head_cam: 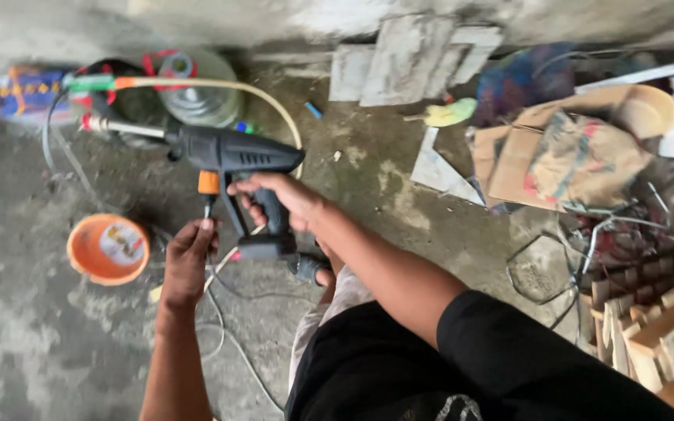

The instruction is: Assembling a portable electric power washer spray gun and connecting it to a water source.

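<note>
My right hand [286, 199] grips the handle of a dark grey spray gun [235, 156] shaped like a pistol, with a thin nozzle pointing left. Below the gun body sits an orange fitting [209, 182]. My left hand [189, 257] reaches up under that fitting, fingers pinched at the thin tube hanging from it. A cream hose [220, 84] arcs from the upper left down behind the gun. Thin white cords [228, 327] lie on the concrete floor below my hands.
An orange bowl [108, 249] sits on the floor at left. A clear water jug [200, 93] and coloured items lie at the back left. Stone slabs [407, 58] lean on the wall. Cardboard [563, 156], tangled wire [579, 249] and wooden slats [657, 320] fill the right side.
</note>
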